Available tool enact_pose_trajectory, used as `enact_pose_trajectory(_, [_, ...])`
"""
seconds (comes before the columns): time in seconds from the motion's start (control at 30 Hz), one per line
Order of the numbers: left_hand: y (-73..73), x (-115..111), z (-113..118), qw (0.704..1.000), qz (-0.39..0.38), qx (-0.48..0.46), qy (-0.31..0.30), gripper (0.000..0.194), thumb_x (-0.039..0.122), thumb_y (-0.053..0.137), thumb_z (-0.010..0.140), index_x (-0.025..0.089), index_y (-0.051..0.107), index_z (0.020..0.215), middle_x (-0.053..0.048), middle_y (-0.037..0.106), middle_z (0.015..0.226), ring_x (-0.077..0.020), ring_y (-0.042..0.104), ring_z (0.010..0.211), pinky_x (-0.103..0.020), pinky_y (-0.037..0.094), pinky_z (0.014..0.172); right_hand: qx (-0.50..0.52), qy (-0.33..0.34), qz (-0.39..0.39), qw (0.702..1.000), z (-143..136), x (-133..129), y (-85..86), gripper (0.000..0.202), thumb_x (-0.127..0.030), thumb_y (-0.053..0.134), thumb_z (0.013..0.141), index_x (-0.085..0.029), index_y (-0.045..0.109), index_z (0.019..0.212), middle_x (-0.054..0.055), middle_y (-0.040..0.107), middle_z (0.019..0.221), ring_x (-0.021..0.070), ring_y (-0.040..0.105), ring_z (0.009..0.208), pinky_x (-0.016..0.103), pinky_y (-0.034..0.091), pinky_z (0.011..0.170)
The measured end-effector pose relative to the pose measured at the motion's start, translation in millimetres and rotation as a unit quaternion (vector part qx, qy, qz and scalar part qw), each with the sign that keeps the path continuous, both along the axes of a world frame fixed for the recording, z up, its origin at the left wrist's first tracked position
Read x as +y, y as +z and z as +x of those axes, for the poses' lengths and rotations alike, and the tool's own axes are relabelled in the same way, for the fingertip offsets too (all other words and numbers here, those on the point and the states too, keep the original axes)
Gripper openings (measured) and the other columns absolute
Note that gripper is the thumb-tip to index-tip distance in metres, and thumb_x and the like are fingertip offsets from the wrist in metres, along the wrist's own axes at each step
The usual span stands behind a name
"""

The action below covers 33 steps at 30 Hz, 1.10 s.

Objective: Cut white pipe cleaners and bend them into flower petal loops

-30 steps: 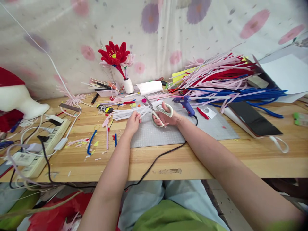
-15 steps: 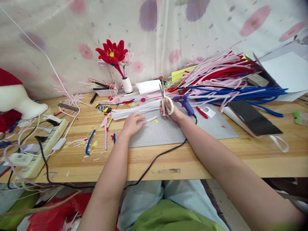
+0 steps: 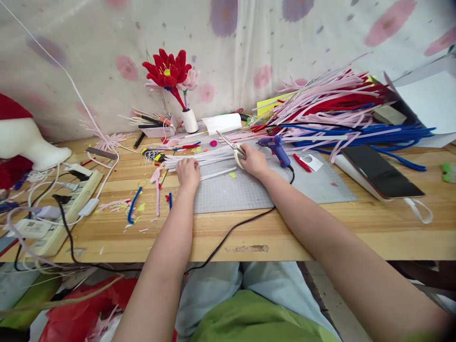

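Note:
My right hand (image 3: 253, 161) is closed around the pale handles of a pair of scissors (image 3: 231, 143), whose blades point up and left over the white pipe cleaners. Near the left end of the bundle of white pipe cleaners (image 3: 213, 156), my left hand (image 3: 188, 173) has its fingers curled down on the strands, the thumb close to the fingertips. One separate white pipe cleaner (image 3: 219, 174) lies on the grey cutting mat (image 3: 231, 197), running from beside my left hand toward my right. How many strands the left fingers grip is hidden.
A purple glue gun (image 3: 280, 151) lies right of my right hand, its black cord (image 3: 231, 232) crossing the table. Pink, red and blue pipe cleaners (image 3: 331, 114) are heaped behind it. A phone (image 3: 384, 171), a vase (image 3: 190, 121) with a red flower and a power strip (image 3: 67, 209) surround the work area.
My left hand has moved up and left onto the white bundle, its fingers curling. The scissors have swung from upright to pointing left, and my right hand has turned over.

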State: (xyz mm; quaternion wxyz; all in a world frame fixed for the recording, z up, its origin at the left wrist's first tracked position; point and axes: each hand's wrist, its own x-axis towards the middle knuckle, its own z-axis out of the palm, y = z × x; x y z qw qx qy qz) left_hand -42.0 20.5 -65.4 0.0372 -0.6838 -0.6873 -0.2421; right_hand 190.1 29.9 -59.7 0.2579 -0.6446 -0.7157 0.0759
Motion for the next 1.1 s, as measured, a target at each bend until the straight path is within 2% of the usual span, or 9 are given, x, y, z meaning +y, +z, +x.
enact_pose_trajectory(0.2, [-3.4,2,0,0.999,0.012,-0.034,-0.032,0.024,0.012,0.05,0.075,0.019,0.059,0.097,-0.011,0.061,0.099,-0.0279,0.048,0.102,-0.043,0.031,0.095,-0.07,-0.011,-0.014,0.997,-6,2,0.0,0.032,-0.029,0.051,0.078,-0.018,0.053,0.108,0.013,0.064,0.097,0.0257,0.056,0.086,0.031,0.038,0.066])
enact_pose_trajectory(0.33, [-7.6,2,-2,0.999,0.022,-0.041,-0.015,0.022,0.022,0.051,0.078,0.019,0.063,0.098,-0.013,0.06,0.102,-0.0308,0.045,0.107,-0.046,0.027,0.098,-0.081,0.006,-0.004,0.997,-7,0,0.8,0.029,-0.025,0.051,0.077,-0.019,0.053,0.106,0.012,0.064,0.097,0.0254,0.056,0.087,0.03,0.037,0.066])
enact_pose_trajectory(0.43, [-7.9,2,-3,0.999,0.025,-0.043,0.008,0.022,0.032,0.052,0.079,0.019,0.065,0.092,-0.016,0.057,0.105,-0.0331,0.042,0.109,-0.048,0.027,0.098,-0.053,-0.001,0.033,0.998,-5,-2,3.8,0.027,-0.026,0.048,0.079,-0.02,0.052,0.105,0.011,0.062,0.098,0.0256,0.054,0.091,0.03,0.036,0.068])
enact_pose_trajectory(0.6, [3.7,0,-8,0.993,0.078,-0.076,0.037,0.015,0.024,0.05,0.079,0.018,0.06,0.088,-0.014,0.057,0.101,-0.0301,0.044,0.108,-0.048,0.024,0.101,0.0,-0.028,0.059,0.998,-1,-6,9.5,0.02,-0.024,0.044,0.08,-0.021,0.049,0.1,0.01,0.06,0.099,0.0252,0.052,0.096,0.031,0.036,0.071])
enact_pose_trajectory(0.7, [13.6,-4,-12,0.983,0.121,-0.122,0.067,0.016,0.021,0.043,0.082,0.018,0.056,0.09,-0.013,0.057,0.1,-0.0285,0.047,0.105,-0.046,0.029,0.098,0.048,-0.042,0.058,0.996,-1,-8,10.8,0.018,-0.023,0.045,0.079,-0.022,0.048,0.096,0.01,0.059,0.102,0.0248,0.052,0.097,0.031,0.037,0.071])
enact_pose_trajectory(0.8, [19.4,-9,-7,0.972,0.124,-0.193,0.045,0.013,0.023,0.041,0.084,0.019,0.053,0.088,-0.011,0.057,0.095,-0.0255,0.051,0.098,-0.041,0.036,0.09,0.141,-0.048,0.054,0.987,-5,-5,12.3,0.015,-0.022,0.049,0.075,-0.022,0.047,0.089,0.008,0.059,0.097,0.0231,0.053,0.091,0.031,0.038,0.071])
enact_pose_trajectory(0.9, [18.7,-13,10,0.938,0.11,-0.326,-0.035,0.013,0.031,0.044,0.086,0.02,0.049,0.09,-0.006,0.056,0.085,-0.0182,0.055,0.083,-0.033,0.043,0.079,0.34,-0.028,0.037,0.939,-11,0,16.7,0.017,-0.025,0.055,0.069,-0.022,0.045,0.082,0.003,0.057,0.082,0.0182,0.053,0.077,0.03,0.04,0.068])
enact_pose_trajectory(1.0, [14.9,-15,29,0.864,0.052,-0.49,-0.101,0.021,0.038,0.038,0.089,0.02,0.049,0.088,-0.001,0.051,0.071,-0.0107,0.051,0.062,-0.025,0.046,0.063,0.555,0.038,-0.056,0.829,-15,2,21.8,0.026,-0.028,0.062,0.062,-0.02,0.044,0.079,-0.001,0.054,0.069,0.0135,0.052,0.064,0.027,0.041,0.06])
enact_pose_trajectory(1.1, [13.1,-18,43,0.798,-0.046,-0.587,-0.13,0.018,0.033,0.043,0.088,0.018,0.051,0.082,0.001,0.051,0.069,-0.0082,0.052,0.058,-0.023,0.048,0.061,0.619,0.097,-0.156,0.763,-14,-1,22.4,0.033,-0.028,0.069,0.054,-0.018,0.047,0.076,-0.003,0.051,0.059,0.0102,0.049,0.054,0.024,0.039,0.051])
